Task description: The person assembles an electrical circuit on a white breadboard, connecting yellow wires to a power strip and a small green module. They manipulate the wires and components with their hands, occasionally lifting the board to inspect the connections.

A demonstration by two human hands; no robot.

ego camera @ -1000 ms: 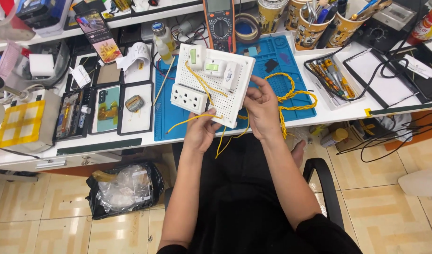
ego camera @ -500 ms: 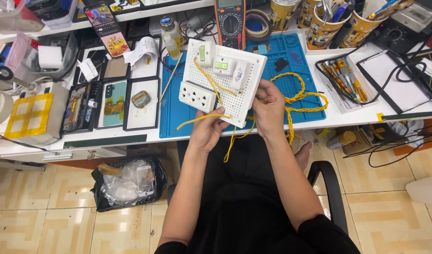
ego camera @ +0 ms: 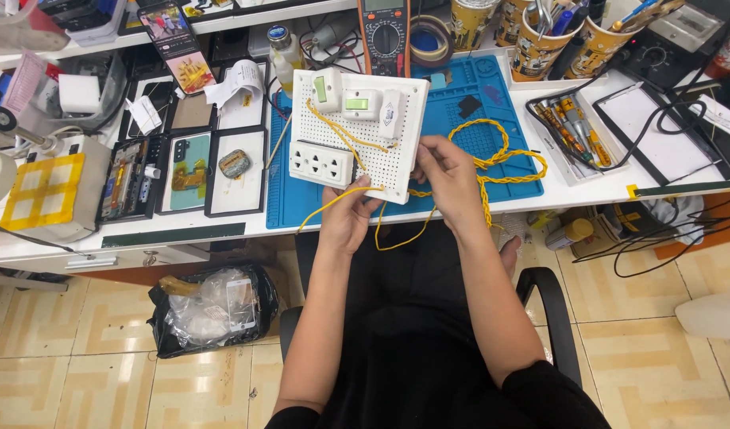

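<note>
Left hand (ego camera: 347, 216) grips the lower edge of the white perforated board (ego camera: 357, 131), pinching a yellow wire (ego camera: 333, 202). Right hand (ego camera: 448, 179) clasps the board's right edge beside twisted yellow cable (ego camera: 500, 155) on the blue ribbed mat (ego camera: 468, 103).

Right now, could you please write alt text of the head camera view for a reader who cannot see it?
A seated person's left hand and right hand hold a white perforated board carrying switches, a socket and yellow wire over a blue mat. Twisted yellow cable trails right; a multimeter and tool cups stand behind.
</note>
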